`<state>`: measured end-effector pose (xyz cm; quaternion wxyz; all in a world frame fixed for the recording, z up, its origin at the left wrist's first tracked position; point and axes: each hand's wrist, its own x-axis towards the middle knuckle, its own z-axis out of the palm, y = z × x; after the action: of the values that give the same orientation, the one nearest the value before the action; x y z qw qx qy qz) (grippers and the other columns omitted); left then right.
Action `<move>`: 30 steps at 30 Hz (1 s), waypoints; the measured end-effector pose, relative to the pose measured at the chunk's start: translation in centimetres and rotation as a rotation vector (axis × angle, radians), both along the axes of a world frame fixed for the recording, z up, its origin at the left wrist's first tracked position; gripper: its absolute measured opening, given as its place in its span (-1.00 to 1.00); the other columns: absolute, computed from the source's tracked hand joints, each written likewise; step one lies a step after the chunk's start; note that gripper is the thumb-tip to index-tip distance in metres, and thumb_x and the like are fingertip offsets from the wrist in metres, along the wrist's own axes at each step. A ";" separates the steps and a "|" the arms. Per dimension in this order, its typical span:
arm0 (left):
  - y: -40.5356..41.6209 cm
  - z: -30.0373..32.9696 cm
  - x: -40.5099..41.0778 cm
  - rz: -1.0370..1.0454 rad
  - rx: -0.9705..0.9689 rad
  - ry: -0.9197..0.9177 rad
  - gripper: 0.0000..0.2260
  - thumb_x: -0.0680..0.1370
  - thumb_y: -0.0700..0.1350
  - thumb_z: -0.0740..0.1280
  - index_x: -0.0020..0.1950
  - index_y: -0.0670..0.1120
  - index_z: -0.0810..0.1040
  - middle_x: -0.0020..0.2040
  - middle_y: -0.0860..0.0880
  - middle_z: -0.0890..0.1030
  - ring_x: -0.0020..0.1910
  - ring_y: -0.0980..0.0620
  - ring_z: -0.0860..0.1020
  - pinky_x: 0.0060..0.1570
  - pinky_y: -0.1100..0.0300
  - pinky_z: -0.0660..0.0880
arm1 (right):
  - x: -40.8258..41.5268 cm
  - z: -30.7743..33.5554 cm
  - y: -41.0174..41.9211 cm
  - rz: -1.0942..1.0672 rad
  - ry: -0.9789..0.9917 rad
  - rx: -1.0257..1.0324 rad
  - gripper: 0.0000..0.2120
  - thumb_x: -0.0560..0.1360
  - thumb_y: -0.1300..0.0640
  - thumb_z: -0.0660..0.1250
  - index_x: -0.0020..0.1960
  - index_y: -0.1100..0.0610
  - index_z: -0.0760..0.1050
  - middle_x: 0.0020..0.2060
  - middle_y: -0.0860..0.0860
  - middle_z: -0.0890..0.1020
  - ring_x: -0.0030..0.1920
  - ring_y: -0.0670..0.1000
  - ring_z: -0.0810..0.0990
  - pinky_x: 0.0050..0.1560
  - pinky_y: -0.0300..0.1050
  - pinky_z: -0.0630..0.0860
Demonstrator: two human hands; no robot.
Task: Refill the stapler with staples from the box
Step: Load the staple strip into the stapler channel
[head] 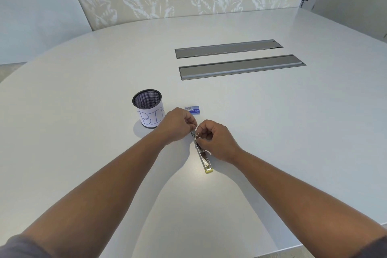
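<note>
A slim metal stapler (204, 158) with a yellow-green end lies opened out flat on the white table (272, 132), pointing toward me. My left hand (178, 124) grips its far end with curled fingers. My right hand (215, 139) pinches the stapler's middle, near the hinge; whether a strip of staples sits between those fingers is too small to tell. A small blue staple box (193, 110) lies just beyond my hands, closed as far as I can see.
A black mesh cup (149, 109) with a paper label reading "BIN" stands left of my left hand. Two long grey cable-slot covers (240, 67) are set into the table farther back. A patterned wall panel rises behind the table.
</note>
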<state>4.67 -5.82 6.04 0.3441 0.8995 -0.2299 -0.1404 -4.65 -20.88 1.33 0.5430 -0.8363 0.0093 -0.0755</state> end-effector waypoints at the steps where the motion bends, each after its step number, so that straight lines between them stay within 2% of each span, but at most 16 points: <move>1: 0.0 0.0 0.0 0.000 0.010 0.006 -0.93 0.51 -0.24 0.46 -0.11 -0.11 0.72 -0.23 0.01 0.68 -0.24 0.09 0.59 -0.24 0.25 0.45 | 0.0 0.0 0.0 0.000 -0.002 0.001 -0.81 0.40 0.36 0.40 -0.12 0.09 0.56 -0.32 -0.19 0.58 -0.29 0.01 0.56 -0.13 0.07 0.59; 3: -0.1 -0.2 -0.1 0.001 0.032 0.012 -0.93 0.51 -0.23 0.46 -0.13 -0.08 0.71 -0.24 0.02 0.68 -0.24 0.10 0.58 -0.25 0.24 0.45 | -0.1 0.1 0.0 -0.001 -0.006 0.006 -0.81 0.40 0.36 0.40 -0.12 0.09 0.55 -0.30 -0.15 0.58 -0.24 0.19 0.60 -0.11 0.13 0.59; 6: -0.2 -0.4 -0.3 0.009 0.045 0.000 -0.91 0.51 -0.21 0.47 -0.15 -0.04 0.69 -0.25 0.06 0.66 -0.22 0.11 0.59 -0.28 0.27 0.42 | -0.1 0.1 0.1 -0.004 -0.006 0.007 -0.81 0.40 0.34 0.40 -0.12 0.07 0.55 -0.29 -0.11 0.59 -0.19 0.26 0.61 -0.10 0.16 0.60; 9: -0.3 -0.4 -0.5 0.007 0.058 -0.021 -0.92 0.50 -0.20 0.47 -0.14 -0.03 0.70 -0.25 0.08 0.66 -0.20 0.13 0.60 -0.29 0.30 0.41 | 0.0 0.0 0.1 -0.008 -0.003 -0.001 -0.81 0.39 0.33 0.40 -0.13 0.05 0.55 -0.30 -0.15 0.58 -0.23 0.21 0.59 -0.13 0.11 0.59; 12: -0.3 -0.6 -0.6 0.013 0.053 -0.016 -0.91 0.48 -0.20 0.46 -0.16 -0.01 0.70 -0.27 0.10 0.66 -0.22 0.15 0.59 -0.31 0.30 0.39 | 0.0 0.0 0.1 -0.011 -0.001 -0.008 -0.80 0.39 0.34 0.39 -0.14 0.05 0.55 -0.31 -0.17 0.59 -0.27 0.06 0.58 -0.15 0.02 0.58; 16: -0.1 -1.1 -0.7 0.028 0.003 -0.008 -0.90 0.44 -0.17 0.49 -0.21 0.04 0.68 -0.40 0.18 0.57 -0.36 0.27 0.51 -0.41 0.41 0.30 | -0.1 0.0 0.1 -0.013 0.001 -0.004 -0.80 0.39 0.35 0.40 -0.14 0.06 0.56 -0.32 -0.22 0.58 -0.29 -0.07 0.53 -0.17 -0.11 0.54; 18: 0.0 -1.5 -0.7 0.063 -0.028 0.004 -0.93 0.44 -0.15 0.51 -0.15 0.01 0.70 -0.45 0.17 0.51 -0.42 0.26 0.46 -0.46 0.44 0.26 | -0.1 0.0 0.1 -0.011 0.000 0.002 -0.80 0.39 0.36 0.40 -0.13 0.07 0.56 -0.33 -0.22 0.57 -0.30 -0.09 0.51 -0.17 -0.14 0.53; 20: 0.1 -1.8 -0.7 0.102 -0.073 0.049 -0.90 0.44 -0.16 0.52 -0.09 -0.02 0.68 -0.37 0.14 0.54 -0.38 0.19 0.48 -0.43 0.38 0.33 | -0.1 0.0 0.1 -0.008 0.001 0.013 -0.80 0.39 0.37 0.40 -0.12 0.09 0.56 -0.32 -0.18 0.58 -0.30 -0.08 0.52 -0.19 -0.15 0.53; 24: 0.2 -2.1 -0.9 0.173 -0.173 0.198 -0.71 0.40 -0.26 0.53 0.06 -0.10 0.56 -0.26 -0.02 0.56 -0.32 0.02 0.51 -0.29 0.17 0.45 | -0.1 0.1 0.1 -0.011 0.002 0.025 -0.81 0.39 0.38 0.39 -0.12 0.11 0.56 -0.30 -0.12 0.58 -0.31 -0.04 0.53 -0.20 -0.13 0.52; 30: 0.1 -1.6 -0.4 0.202 -0.150 0.341 -0.51 0.37 -0.26 0.53 0.21 -0.06 0.42 -0.16 -0.06 0.54 -0.27 0.02 0.54 -0.34 0.23 0.48 | -0.1 0.1 0.2 -0.008 0.003 0.026 -0.81 0.39 0.38 0.39 -0.13 0.10 0.56 -0.31 -0.12 0.58 -0.32 -0.06 0.53 -0.23 -0.18 0.50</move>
<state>4.30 -5.75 4.39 0.4564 0.8529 -0.0869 -0.2379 -4.77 -20.73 1.41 0.5535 -0.8292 0.0143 -0.0760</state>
